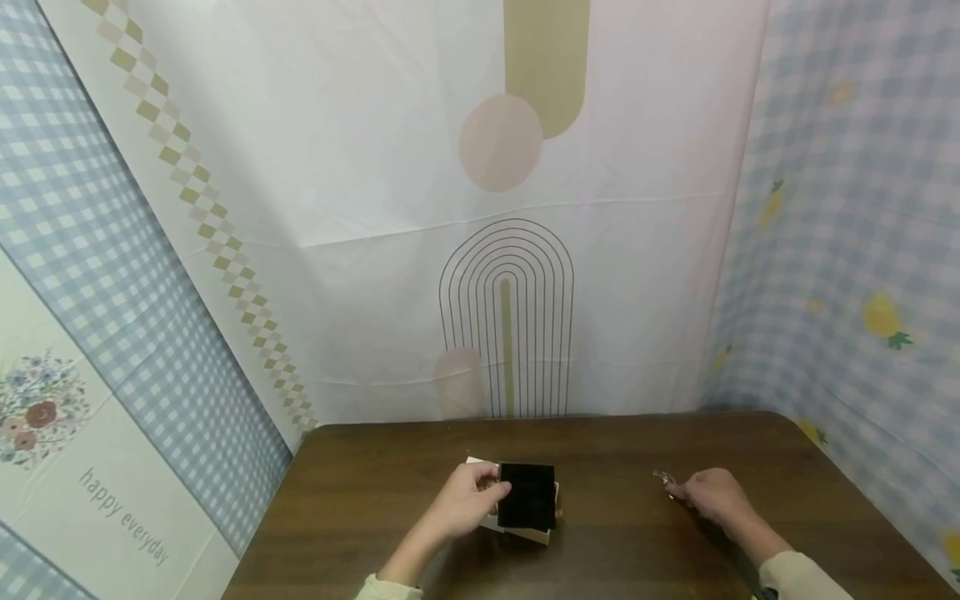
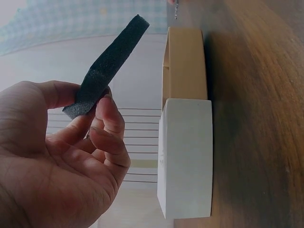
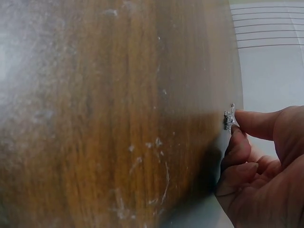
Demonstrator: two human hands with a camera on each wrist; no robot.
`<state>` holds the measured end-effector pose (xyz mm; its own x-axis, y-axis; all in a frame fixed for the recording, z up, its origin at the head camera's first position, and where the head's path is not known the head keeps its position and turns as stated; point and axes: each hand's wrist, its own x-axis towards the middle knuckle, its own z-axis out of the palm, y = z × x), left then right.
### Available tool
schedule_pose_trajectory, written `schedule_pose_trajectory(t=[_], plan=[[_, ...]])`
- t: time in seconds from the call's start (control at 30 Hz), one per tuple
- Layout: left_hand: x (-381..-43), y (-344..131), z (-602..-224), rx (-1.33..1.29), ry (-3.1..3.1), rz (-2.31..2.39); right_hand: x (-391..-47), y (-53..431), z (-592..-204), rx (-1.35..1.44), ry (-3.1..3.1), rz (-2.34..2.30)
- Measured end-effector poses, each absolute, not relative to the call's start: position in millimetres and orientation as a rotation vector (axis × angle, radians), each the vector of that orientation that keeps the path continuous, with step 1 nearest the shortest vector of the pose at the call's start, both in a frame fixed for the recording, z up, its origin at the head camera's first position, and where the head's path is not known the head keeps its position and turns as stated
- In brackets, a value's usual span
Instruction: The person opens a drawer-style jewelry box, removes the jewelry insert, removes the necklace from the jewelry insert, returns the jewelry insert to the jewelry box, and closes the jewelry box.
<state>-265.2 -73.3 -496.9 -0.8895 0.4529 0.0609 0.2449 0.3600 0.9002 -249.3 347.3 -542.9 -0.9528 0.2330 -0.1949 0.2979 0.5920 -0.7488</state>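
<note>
Fingers of the left hand (image 1: 467, 500) pinch a black pad (image 1: 528, 493) above a white box (image 2: 187, 159) and tan box (image 2: 187, 64), tilting rightward; the right hand (image 1: 716, 495) pinches a silvery piece (image 3: 229, 120), long axis slanting far-left.

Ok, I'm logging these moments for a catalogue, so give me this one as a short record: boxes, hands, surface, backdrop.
boxes: white box and tan box, next to each other on the table
left hand: pinches a black pad, held above the boxes
right hand: pinches a small shiny trinket
surface: brown, wood-grained
backdrop: pale patterned cloth
</note>
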Motion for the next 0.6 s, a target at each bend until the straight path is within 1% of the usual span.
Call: schedule_pose_trajectory(t=[0.23,0.6], plan=[[-266,-72,-496,0.638,2.44,1.546,-245,329,-524,0.373,2.825,-1.241],[-266,-71,-495,0.704,2.431,1.556,-226,275,-482,0.194,2.766,-1.4]])
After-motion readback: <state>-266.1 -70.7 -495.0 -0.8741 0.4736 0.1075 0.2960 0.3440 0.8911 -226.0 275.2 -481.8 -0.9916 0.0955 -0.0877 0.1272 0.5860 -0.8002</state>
